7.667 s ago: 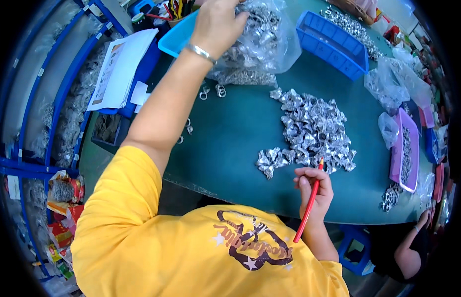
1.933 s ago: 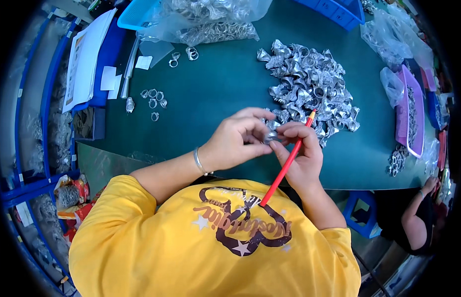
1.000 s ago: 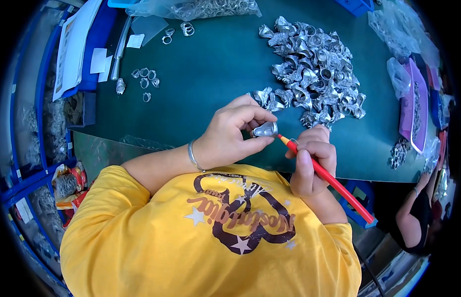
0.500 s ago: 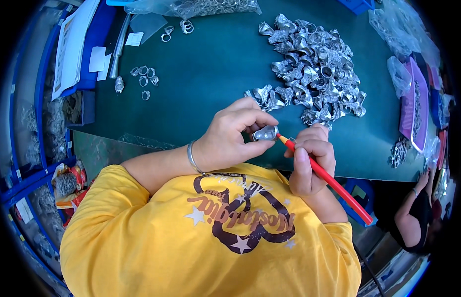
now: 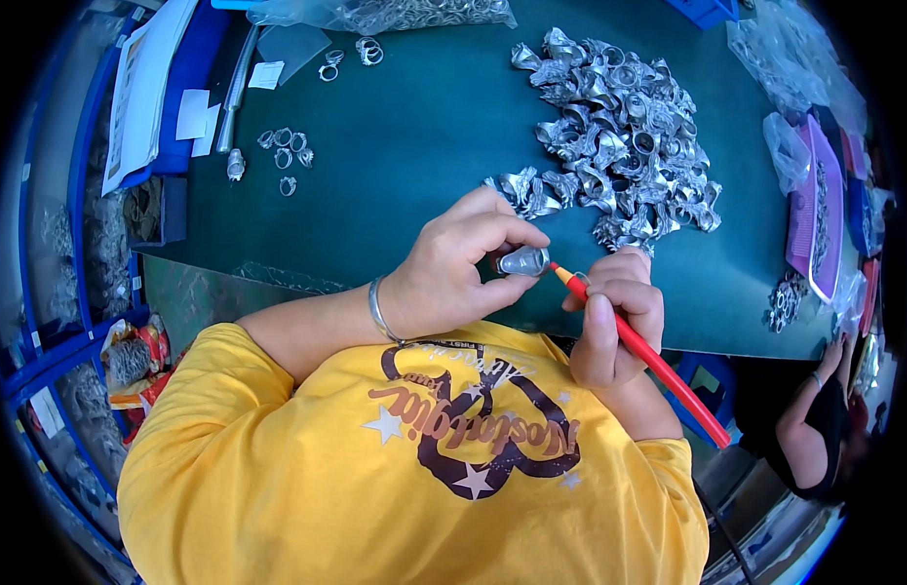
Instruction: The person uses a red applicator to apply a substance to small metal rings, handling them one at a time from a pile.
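silver ring (image 5: 523, 260) lies pinched within left grip (image 5: 448, 255); right grip (image 5: 617, 317) clasps red pencil (image 5: 673, 385).

A chunky silvery ring (image 5: 523, 260) sat in the left hand (image 5: 461, 255); a red pencil (image 5: 668, 376) slanted from the right hand (image 5: 615, 314), tip beside the ring.

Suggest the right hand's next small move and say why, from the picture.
Perhaps press the red pencil lightly to the silver metal piece: the right hand aims the tip at the piece's rim, very close, contact unclear, while the left hand holds the piece.
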Motion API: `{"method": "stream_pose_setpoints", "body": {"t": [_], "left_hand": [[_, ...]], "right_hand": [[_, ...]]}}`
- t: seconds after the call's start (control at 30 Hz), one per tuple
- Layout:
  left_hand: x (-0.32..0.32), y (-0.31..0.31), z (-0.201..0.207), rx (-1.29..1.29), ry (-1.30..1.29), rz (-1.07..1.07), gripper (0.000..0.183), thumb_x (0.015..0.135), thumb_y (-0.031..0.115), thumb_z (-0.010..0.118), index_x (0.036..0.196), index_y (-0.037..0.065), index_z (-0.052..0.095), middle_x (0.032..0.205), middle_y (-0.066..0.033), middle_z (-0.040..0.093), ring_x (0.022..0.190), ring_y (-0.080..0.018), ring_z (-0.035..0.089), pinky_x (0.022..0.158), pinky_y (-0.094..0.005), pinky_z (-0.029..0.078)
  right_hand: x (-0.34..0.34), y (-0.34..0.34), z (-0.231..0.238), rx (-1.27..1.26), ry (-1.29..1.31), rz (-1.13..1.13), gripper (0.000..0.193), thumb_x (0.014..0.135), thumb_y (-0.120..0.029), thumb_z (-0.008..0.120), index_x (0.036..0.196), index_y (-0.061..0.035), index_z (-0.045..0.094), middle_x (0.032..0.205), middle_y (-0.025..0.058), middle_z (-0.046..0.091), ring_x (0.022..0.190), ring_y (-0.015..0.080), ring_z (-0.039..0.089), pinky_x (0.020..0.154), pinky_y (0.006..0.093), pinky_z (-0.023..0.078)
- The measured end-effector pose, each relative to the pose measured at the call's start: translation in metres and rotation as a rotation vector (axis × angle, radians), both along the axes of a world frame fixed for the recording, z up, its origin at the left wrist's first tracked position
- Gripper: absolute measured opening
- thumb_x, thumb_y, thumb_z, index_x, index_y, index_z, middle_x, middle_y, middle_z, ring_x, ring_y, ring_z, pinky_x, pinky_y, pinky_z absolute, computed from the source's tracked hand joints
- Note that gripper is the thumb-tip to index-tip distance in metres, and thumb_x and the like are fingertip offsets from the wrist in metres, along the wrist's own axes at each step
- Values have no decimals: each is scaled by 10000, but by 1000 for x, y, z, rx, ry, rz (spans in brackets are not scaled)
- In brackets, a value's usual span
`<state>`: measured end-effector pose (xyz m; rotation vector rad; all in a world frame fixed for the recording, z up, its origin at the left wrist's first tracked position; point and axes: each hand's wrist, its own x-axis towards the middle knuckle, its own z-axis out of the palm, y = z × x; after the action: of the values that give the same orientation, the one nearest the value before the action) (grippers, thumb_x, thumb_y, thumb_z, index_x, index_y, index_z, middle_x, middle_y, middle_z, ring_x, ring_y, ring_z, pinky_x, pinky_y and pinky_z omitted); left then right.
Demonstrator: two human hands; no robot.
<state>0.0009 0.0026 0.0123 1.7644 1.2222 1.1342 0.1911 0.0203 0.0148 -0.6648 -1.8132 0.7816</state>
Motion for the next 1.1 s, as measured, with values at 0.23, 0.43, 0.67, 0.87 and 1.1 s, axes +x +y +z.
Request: {"method": "stream_pose_setpoints", "body": {"t": [0.23, 0.43, 0.67, 0.87, 1.1], "left_hand": [[0, 1, 2, 21, 18, -16, 264, 661, 0, 710, 914, 40, 645, 828, -79, 542, 753, -199, 549, 622, -273, 458], [1, -3, 1, 17, 12, -29, 265, 659, 5, 718, 912, 40, 645, 827, -81, 542, 753, -204, 552, 625, -277, 460], [0, -3, 4, 9, -23, -1, 262, 673, 36, 734, 920, 42, 649, 829, -75, 547, 737, -186, 552, 610, -271, 457], [-1, -1, 5, 83, 12, -12, 296, 652, 31, 772, 925, 30, 654, 836, -58, 603, 773, -151, 568, 628, -238, 457], [-1, -1, 6, -117, -215, -8, 429, 680, -10, 765, 1060, 21, 569, 955, -86, 576, 874, -156, 591, 731, -260, 499]], "right_hand": [[-1, 0, 0, -7, -18, 4, 99, 795, -10, 565, 865, -46, 505, 703, 51, 588, 625, 200, 542, 701, 358, 393], [1, 0, 0, -26, -41, 7, 111, 765, 2, 578, 840, -42, 508, 711, 69, 584, 626, 214, 540, 707, 369, 394], [4, -1, -1, -36, -44, -27, 65, 789, -12, 549, 831, -44, 512, 712, 77, 587, 626, 207, 537, 694, 358, 403], [-9, -2, 4, -517, 67, -79, 133, 917, -87, 522, 1024, -8, 513, 914, 106, 630, 808, 158, 600, 754, 281, 474], [-12, 4, 0, -909, 457, 221, 302, 822, 12, 651, 1018, -42, 427, 1054, 168, 597, 895, 133, 583, 781, 250, 484]]}}
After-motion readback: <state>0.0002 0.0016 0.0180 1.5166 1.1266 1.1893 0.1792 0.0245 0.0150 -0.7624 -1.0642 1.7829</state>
